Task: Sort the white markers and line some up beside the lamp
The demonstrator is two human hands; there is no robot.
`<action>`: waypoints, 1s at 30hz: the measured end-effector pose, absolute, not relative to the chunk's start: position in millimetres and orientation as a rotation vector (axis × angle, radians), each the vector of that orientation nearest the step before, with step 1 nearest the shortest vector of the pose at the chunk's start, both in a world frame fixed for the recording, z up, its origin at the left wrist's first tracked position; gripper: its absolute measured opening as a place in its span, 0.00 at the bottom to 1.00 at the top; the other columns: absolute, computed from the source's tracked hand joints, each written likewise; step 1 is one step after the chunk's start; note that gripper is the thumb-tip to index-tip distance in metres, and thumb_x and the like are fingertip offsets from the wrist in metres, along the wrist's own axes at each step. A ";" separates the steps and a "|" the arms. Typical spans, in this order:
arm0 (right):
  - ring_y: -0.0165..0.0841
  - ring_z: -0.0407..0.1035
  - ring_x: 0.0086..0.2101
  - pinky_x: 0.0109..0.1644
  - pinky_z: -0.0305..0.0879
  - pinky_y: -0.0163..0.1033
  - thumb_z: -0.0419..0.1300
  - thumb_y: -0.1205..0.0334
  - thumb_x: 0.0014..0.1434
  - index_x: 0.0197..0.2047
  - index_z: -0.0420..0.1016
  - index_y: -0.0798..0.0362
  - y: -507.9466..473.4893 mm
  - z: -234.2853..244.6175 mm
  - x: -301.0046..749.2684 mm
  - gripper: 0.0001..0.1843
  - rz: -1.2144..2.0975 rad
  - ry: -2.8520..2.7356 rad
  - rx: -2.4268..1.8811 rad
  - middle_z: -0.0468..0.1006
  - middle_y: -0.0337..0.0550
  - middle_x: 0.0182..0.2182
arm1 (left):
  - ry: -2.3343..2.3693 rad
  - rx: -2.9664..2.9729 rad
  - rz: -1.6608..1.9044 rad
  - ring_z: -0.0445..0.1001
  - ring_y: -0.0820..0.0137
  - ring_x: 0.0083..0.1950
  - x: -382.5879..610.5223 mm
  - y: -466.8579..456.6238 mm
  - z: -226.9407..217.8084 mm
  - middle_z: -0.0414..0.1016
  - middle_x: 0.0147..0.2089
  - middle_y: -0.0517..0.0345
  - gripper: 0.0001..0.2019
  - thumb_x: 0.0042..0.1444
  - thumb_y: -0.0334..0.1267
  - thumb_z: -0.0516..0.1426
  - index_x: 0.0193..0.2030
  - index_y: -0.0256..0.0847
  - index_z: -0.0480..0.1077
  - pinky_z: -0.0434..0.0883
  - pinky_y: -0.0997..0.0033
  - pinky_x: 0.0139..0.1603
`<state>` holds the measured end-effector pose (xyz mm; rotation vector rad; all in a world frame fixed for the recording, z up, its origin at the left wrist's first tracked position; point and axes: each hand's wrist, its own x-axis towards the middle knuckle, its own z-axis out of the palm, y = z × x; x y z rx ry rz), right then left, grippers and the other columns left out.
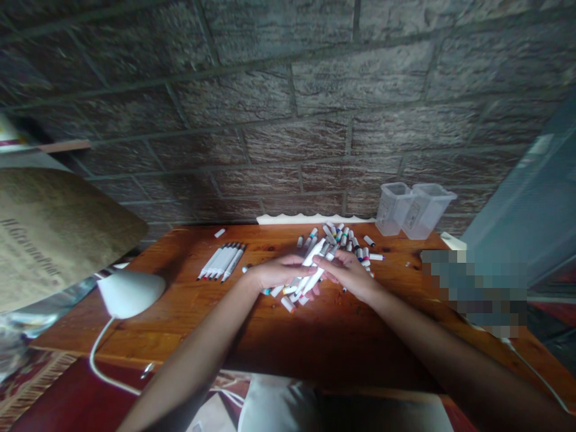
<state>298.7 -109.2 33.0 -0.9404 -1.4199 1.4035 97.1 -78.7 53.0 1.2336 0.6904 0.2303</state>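
The number of pens in the bundle of markers point(311, 271) could not be counted, since the fingers covered its middle and the picture was soft and dim there; only white barrels and a few coloured ends were seen poking out above and below the hands. A patch at the right of the wooden table point(189, 312) was pixelated, and nothing in it could be made out. The near edge of the table was cut off by the person's lap. Two hands were seen: the left hand point(275, 273) was curled about the bundle from its side, and the right hand point(350, 273) was laid against it from the other side, fingers pressed together, so that the bundle was clasped between them just above the tabletop, near the middle of the table. Behind the hands a loose pile of markers point(348, 240) was scattered, too tangled for a count. To the left, well apart, a neat row of markers point(222, 261) was laid side by side; about six were counted. Two clear plastic cups point(411, 210) were stood touching by the brick wall point(288, 96). One small white piece point(219, 233) was lying alone behind the row. One white rounded object point(130, 293) with a cable was resting at the table's left edge.
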 end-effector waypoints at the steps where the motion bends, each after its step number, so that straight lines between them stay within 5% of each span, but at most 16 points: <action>1: 0.21 0.55 0.19 0.23 0.48 0.30 0.66 0.40 0.50 0.30 0.68 0.55 -109.1 32.5 298.9 0.25 1.403 -1.428 -0.935 0.68 0.33 0.19 | 0.689 1.251 0.218 0.79 0.69 0.33 97.1 -78.8 53.6 0.80 0.40 0.44 0.22 0.56 0.48 0.62 0.50 0.31 0.74 0.76 0.71 0.37; 11: 0.22 0.56 0.19 0.23 0.48 0.31 0.65 0.41 0.52 0.27 0.68 0.56 -110.3 32.2 299.5 0.24 1.355 -1.455 -0.915 0.67 0.33 0.18 | 0.681 1.425 0.150 0.78 0.68 0.34 98.2 -81.8 61.4 0.80 0.42 0.43 0.23 0.57 0.52 0.60 0.48 0.32 0.75 0.74 0.74 0.33; 19: 0.22 0.53 0.17 0.22 0.47 0.31 0.66 0.41 0.51 0.24 0.68 0.56 -105.1 41.0 304.0 0.25 1.145 -1.291 -0.976 0.61 0.32 0.14 | 0.793 1.417 0.538 0.74 0.74 0.38 87.1 -71.2 66.4 0.76 0.43 0.50 0.23 0.52 0.47 0.65 0.50 0.34 0.73 0.72 0.76 0.39; 21: 0.22 0.53 0.18 0.22 0.48 0.32 0.65 0.41 0.51 0.25 0.71 0.56 -102.4 41.8 306.1 0.24 1.094 -1.243 -0.993 0.63 0.32 0.15 | 0.845 1.401 0.698 0.72 0.78 0.32 84.6 -65.6 68.2 0.75 0.38 0.53 0.22 0.52 0.48 0.65 0.47 0.33 0.74 0.70 0.80 0.33; 26: 0.25 0.61 0.22 0.26 0.57 0.32 0.64 0.46 0.55 0.25 0.74 0.56 -101.2 41.1 312.6 0.21 0.720 -1.333 -1.046 0.71 0.38 0.20 | 0.952 1.335 0.905 0.50 0.85 0.17 84.7 -62.3 70.6 0.58 0.18 0.65 0.23 0.51 0.55 0.63 0.29 0.31 0.71 0.44 0.82 0.18; 30: 0.30 0.71 0.32 0.35 0.66 0.34 0.63 0.55 0.58 0.23 0.74 0.55 -103.2 40.2 316.6 0.15 0.272 -1.540 -0.911 0.79 0.43 0.32 | 0.842 1.308 0.593 0.53 0.82 0.16 96.3 -71.6 66.7 0.60 0.18 0.61 0.29 0.54 0.61 0.58 0.34 0.30 0.75 0.45 0.79 0.17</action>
